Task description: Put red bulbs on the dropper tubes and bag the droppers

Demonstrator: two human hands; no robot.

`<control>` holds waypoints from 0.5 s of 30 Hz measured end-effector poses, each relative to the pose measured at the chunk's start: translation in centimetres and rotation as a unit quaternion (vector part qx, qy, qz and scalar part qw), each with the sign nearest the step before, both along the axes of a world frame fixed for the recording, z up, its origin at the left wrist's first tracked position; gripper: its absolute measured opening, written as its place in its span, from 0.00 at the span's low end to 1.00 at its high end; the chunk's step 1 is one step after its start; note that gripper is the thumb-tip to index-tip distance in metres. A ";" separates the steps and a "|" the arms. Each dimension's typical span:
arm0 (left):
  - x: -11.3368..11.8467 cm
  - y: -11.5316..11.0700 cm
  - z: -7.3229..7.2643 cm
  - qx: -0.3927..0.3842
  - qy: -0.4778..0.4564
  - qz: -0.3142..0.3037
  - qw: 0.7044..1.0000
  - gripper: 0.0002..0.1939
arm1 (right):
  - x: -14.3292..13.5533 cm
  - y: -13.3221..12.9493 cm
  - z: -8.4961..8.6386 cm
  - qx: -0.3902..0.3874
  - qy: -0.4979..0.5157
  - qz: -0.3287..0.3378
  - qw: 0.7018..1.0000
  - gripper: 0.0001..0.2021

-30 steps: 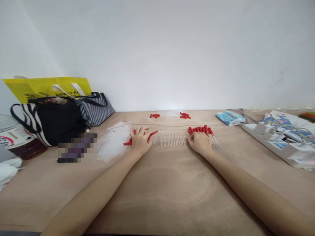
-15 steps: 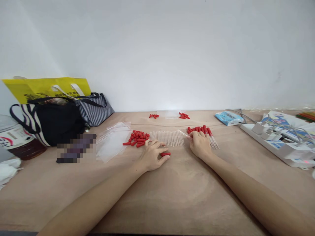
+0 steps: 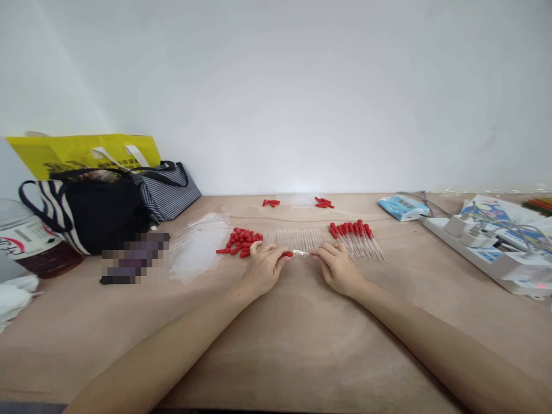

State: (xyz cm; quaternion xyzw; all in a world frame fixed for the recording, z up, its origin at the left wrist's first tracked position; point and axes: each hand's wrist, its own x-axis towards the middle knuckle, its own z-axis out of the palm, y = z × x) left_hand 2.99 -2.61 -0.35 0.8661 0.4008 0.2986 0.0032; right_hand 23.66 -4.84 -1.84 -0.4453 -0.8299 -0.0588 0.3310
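Observation:
My left hand (image 3: 264,269) is closed on a red rubber dropper bulb (image 3: 286,254), whose tip pokes out past the fingers. Pinched in my right hand (image 3: 338,267) is a clear glass dropper tube (image 3: 301,253), its end meeting the bulb or very close to it. Behind both hands lies a row of clear tubes (image 3: 297,237). A heap of loose red bulbs (image 3: 242,238) sits left of that row, beside my left hand. Right of the row, finished-looking droppers with red bulbs (image 3: 354,230) lie side by side, just beyond my right hand.
Clear plastic bags (image 3: 200,247) lie left of the heap. Small groups of red pieces (image 3: 324,202) are near the wall. A power strip (image 3: 487,253) with plugs and a blue tissue pack (image 3: 402,207) are at right; bags (image 3: 103,213) and a bottle (image 3: 37,244) stand at left.
My right hand has come left from the assembled droppers with the glass tube. My left hand has raised the red bulb slightly and turned it towards the tube.

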 end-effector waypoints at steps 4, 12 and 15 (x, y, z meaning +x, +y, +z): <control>0.0 -0.1 -0.1 0.014 0.004 -0.008 1.000 0.09 | -0.1 -0.2 0.3 0.000 0.005 0.000 1.000 0.10; -0.1 -0.2 0.1 0.013 0.003 -0.003 1.000 0.11 | 0.0 -0.4 0.5 0.011 0.007 0.006 1.000 0.11; 0.0 -0.3 0.2 0.011 0.004 -0.006 1.000 0.11 | 0.1 -0.4 0.6 0.017 -0.003 0.006 1.000 0.11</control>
